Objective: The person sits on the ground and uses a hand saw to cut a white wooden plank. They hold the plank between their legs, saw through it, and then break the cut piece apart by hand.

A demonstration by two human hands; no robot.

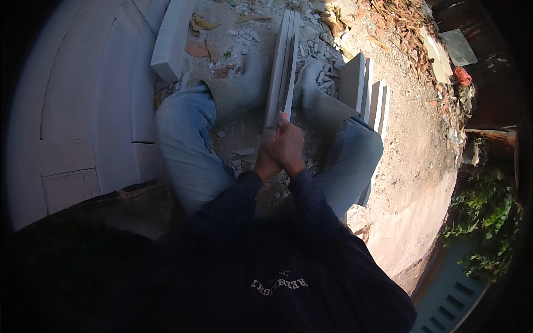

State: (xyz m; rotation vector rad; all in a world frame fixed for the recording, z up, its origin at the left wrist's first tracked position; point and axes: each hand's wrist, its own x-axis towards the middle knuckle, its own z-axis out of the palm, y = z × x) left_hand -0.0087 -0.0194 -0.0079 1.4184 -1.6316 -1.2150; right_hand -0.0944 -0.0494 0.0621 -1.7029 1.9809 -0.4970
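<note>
My right hand [289, 146] is closed round a slim red-handled tool [278, 130] at the near end of a long, narrow pale block [276, 83]. The block has lengthwise grooves or gaps and points away from me between my feet. Pressed close beside the right hand, my left hand [267, 159] looks curled. Its fingers are partly covered, and what they grip is hidden. The tool's working end cannot be made out.
Broken pale chips [252, 36] litter the ground round my feet. A pale beam [173, 41] lies at far left, near large white panels [78, 111]. Upright slabs [353, 80] stand by my right knee. Dry leaves [400, 28] and a leafy plant [488, 216] are farther right.
</note>
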